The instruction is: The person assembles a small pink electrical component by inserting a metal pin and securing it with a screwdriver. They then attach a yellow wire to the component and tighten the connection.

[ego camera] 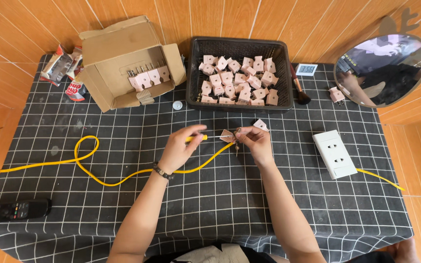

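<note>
Hands busy with a pink plug at the table's middle.
Left hand (pixel 179 146) pinching a yellow-handled screwdriver (pixel 197 138); right hand (pixel 253 141) gripping the pink plug (pixel 228 136) on the yellow cable (pixel 123 178).

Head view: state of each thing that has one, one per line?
Cardboard box: open, tipped on its side, pink plugs inside.
Black basket: part full of pink plugs.
Yellow cable: looped loosely across the cloth.
White socket strip: lying flat, nothing plugged in.
Left hand: holding a yellow-handled screwdriver.
Right hand: holding a pink plug.
</note>
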